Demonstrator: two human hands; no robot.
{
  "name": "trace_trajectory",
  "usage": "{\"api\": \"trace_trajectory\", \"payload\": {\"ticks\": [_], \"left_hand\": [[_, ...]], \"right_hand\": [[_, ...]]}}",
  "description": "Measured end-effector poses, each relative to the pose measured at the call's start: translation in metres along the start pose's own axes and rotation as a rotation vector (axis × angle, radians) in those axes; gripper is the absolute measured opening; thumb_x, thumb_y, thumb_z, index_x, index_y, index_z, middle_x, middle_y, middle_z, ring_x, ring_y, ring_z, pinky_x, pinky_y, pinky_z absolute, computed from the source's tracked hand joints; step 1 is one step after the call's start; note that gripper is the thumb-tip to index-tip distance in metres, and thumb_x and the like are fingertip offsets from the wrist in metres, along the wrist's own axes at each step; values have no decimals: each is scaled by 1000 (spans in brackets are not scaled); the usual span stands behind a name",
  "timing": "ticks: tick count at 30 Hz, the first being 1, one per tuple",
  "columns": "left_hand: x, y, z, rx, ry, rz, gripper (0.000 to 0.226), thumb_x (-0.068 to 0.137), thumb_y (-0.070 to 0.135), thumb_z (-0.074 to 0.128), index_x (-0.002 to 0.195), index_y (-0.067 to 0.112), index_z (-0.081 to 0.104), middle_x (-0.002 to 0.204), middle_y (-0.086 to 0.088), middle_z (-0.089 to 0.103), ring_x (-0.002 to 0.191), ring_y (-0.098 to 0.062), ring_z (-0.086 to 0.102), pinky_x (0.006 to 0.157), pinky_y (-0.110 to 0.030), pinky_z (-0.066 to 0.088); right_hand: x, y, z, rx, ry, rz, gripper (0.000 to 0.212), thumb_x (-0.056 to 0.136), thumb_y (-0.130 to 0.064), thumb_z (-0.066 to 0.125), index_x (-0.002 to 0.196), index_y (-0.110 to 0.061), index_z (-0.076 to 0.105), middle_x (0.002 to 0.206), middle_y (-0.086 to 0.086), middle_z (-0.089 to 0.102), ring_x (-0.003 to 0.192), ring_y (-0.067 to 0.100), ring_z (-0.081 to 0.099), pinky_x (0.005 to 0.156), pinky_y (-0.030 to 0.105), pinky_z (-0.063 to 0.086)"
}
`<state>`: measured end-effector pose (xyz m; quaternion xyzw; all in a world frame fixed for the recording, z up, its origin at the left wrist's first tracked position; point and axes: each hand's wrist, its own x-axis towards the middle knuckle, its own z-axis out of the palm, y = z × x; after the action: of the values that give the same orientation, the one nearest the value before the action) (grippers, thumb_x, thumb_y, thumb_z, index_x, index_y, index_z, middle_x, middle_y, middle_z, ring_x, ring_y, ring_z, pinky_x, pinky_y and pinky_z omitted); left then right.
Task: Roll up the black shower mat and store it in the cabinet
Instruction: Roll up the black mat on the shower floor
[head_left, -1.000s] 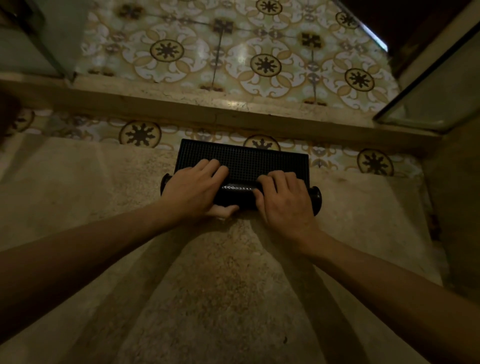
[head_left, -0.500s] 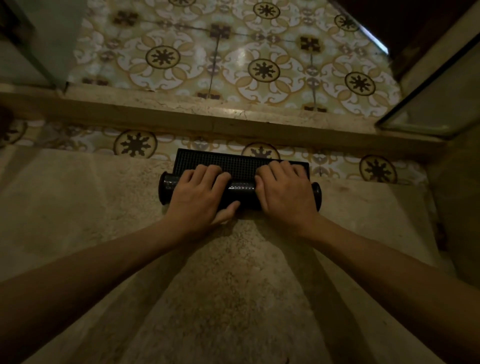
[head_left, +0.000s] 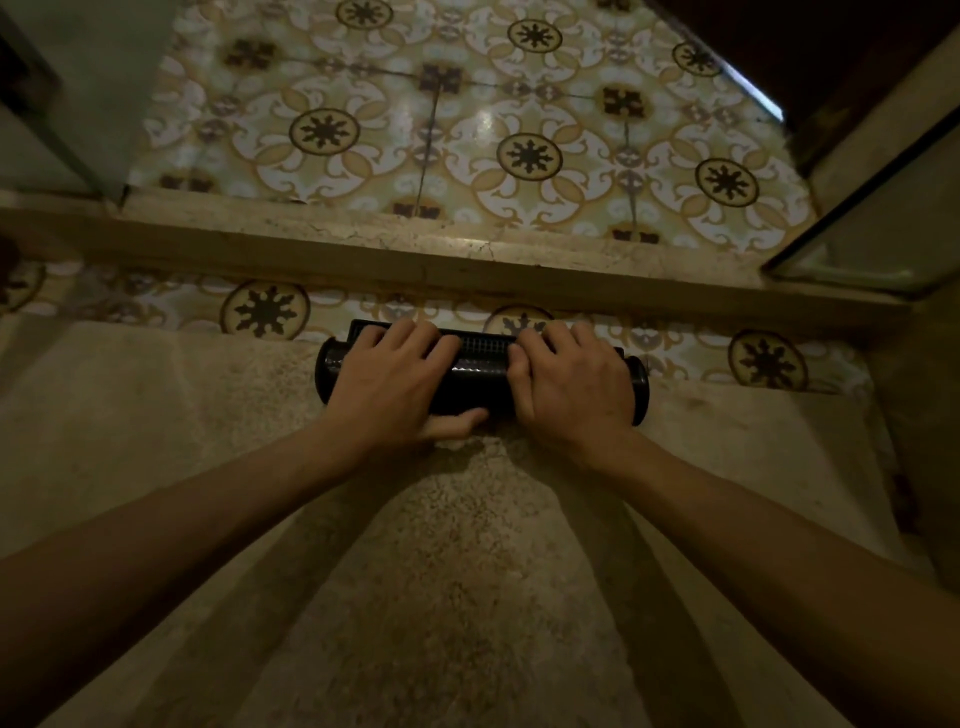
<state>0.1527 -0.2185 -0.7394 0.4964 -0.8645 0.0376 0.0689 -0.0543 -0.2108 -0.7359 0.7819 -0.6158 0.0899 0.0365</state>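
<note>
The black shower mat (head_left: 480, 370) lies on the floor as a thick roll running left to right, with only a narrow flat strip of its studded surface showing beyond the roll. My left hand (head_left: 392, 379) presses on the left half of the roll, fingers over the top and thumb under the near side. On the right half rests my right hand (head_left: 574, 382), its fingers curled over the top. Both ends of the roll stick out past my hands. No cabinet is in view.
The roll sits at the far edge of a beige rug (head_left: 441, 571). Just beyond runs a raised stone curb (head_left: 467, 260), with patterned floor tiles (head_left: 467, 130) behind it. Glass panels stand at the left (head_left: 78, 104) and right (head_left: 883, 223).
Both hands have pushed the roll away from me. The roll has grown thicker and the flat part of the mat has shrunk from a wide panel to a thin strip.
</note>
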Motion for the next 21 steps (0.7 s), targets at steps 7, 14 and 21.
{"api": "trace_trajectory", "payload": {"ticks": [7, 14, 21], "left_hand": [[30, -15, -8, -92, -176, 24, 90, 59, 91, 47, 123, 28, 53, 115, -1, 65, 99, -22, 59, 72, -36, 51], [43, -19, -11, -92, -265, 8, 94, 60, 86, 60, 134, 29, 49, 117, 2, 65, 99, -19, 62, 70, -32, 50], [24, -12, -10, -33, -228, 10, 83, 67, 76, 62, 126, 20, 47, 121, -8, 50, 108, -23, 44, 73, -32, 43]], "right_hand": [[23, 6, -2, 70, -82, 77, 42, 103, -47, 27, 100, -19, 58, 93, 6, 62, 79, 19, 45, 63, 33, 30], [34, 12, -3, 69, -164, 46, 64, 99, -61, 17, 99, -23, 69, 87, 3, 65, 82, 23, 61, 62, 33, 39], [7, 17, -2, 65, -72, -84, 78, 84, -87, 30, 113, -21, 60, 101, 3, 54, 89, 19, 49, 73, 34, 42]]}}
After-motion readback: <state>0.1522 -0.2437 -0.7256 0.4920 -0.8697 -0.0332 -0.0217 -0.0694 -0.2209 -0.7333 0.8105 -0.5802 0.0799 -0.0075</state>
